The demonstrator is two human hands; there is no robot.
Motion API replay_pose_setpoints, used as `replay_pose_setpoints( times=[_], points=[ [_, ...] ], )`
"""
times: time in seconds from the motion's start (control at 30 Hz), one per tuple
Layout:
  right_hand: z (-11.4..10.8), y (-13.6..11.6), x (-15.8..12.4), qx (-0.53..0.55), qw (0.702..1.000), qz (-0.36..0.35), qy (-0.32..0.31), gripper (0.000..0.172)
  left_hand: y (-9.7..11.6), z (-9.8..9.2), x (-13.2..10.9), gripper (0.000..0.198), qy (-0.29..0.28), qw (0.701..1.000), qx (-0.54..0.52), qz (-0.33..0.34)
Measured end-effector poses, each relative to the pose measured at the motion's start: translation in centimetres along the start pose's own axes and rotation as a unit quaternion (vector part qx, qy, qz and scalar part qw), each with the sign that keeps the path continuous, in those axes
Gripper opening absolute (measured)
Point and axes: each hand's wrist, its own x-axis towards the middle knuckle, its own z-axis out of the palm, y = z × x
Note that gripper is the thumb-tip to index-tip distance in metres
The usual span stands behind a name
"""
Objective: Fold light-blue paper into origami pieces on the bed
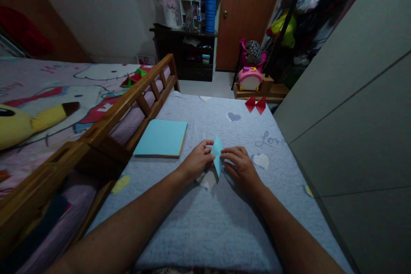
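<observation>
A small folded piece of light-blue paper (217, 154), shaped like a narrow diamond, is held upright just above the bed. On its left side my left hand (201, 159) pinches it between thumb and fingers. My right hand (241, 163) has bent fingers, with the fingertips at the paper's right edge; whether they grip it or only touch it is hard to see. A stack of light-blue square paper (162, 138) lies flat to the left of my hands. Two red folded paper pieces (256, 105) rest at the far right corner of the bed.
Beneath my hands is a bed with a pale blue patterned sheet (199, 222). A wooden rail (128, 113) runs along its left side, beside another bed with a yellow plush toy (35, 122). A pale cabinet (353, 137) stands close on the right.
</observation>
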Motion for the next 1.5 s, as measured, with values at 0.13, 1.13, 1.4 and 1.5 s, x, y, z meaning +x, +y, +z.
replay_pose_setpoints(
  times=[0.13, 1.13, 1.4, 1.5],
  points=[
    [-0.1, 0.0, -0.1, 0.002, 0.999, -0.013, -0.031, 0.039, -0.4, -0.1, 0.0, 0.068, -0.016, 0.999, 0.047, 0.021],
    [0.7, 1.7, -0.1, -0.017, 0.997, 0.028, -0.073, 0.015, 2.5, -3.2, 0.1, 0.034, -0.171, 0.724, 0.635, 0.208],
    [1.2, 1.8, 0.0, -0.004, 0.998, 0.043, -0.055, 0.013, 1.6, -3.4, 0.7, 0.012, -0.136, 0.735, 0.624, 0.226],
    [1.5, 2.0, 0.1, -0.003, 0.997, 0.054, -0.052, 0.013, 1.1, -3.3, 1.0, 0.012, -0.093, 0.736, 0.633, 0.224]
  ],
)
